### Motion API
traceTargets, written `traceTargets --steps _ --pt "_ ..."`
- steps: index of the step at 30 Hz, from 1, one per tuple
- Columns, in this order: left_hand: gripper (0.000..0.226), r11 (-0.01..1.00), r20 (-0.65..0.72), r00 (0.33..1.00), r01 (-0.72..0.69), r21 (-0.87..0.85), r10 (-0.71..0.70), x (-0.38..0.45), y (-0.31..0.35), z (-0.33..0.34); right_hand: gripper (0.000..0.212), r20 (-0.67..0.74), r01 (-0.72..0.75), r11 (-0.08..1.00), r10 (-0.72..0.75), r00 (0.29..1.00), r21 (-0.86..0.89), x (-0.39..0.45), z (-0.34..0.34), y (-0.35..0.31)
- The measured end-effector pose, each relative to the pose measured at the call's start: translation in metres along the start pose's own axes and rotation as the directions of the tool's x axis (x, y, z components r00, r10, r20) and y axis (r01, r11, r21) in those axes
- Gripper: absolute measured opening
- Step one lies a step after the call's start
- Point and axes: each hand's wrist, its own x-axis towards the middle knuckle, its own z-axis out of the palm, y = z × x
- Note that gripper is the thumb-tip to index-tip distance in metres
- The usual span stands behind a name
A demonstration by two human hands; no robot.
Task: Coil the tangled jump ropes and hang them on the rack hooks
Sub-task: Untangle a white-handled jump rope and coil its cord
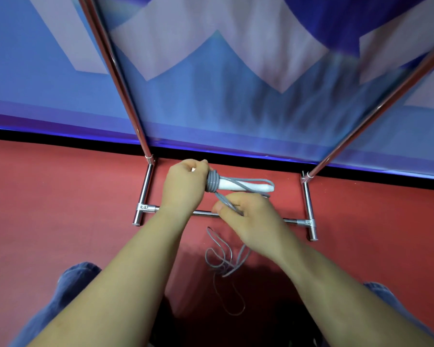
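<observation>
Rope [212, 184] partly wound round white handle [246, 187], gripped by left hand [186, 182], fed by pinching right hand [246, 211]; tangle [226, 259] below handle, nothing hung.

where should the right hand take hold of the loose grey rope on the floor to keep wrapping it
Probably the straight run just below the right hand, not the loose rope piled on the red floor. Pinch it from above, near the white handle held by the left hand. That stretch hangs free and untangled; the pile is crossed loops.
</observation>
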Motion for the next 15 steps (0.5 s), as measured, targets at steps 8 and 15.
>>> traceTargets --steps 8,15 --pt "0.028 0.990 0.278 0.953 0.092 0.110 -0.119 -0.001 -0.006 0.003 0.008 -0.115 0.146 0.951 -0.183 0.976 -0.274 0.005 -0.038 0.012" --pt "0.022 0.984 0.488 0.859 0.087 0.157 -0.154 -0.006 0.000 -0.003 0.023 0.014 -0.065 0.974 0.069 0.997 -0.219 0.006 -0.041 0.018"
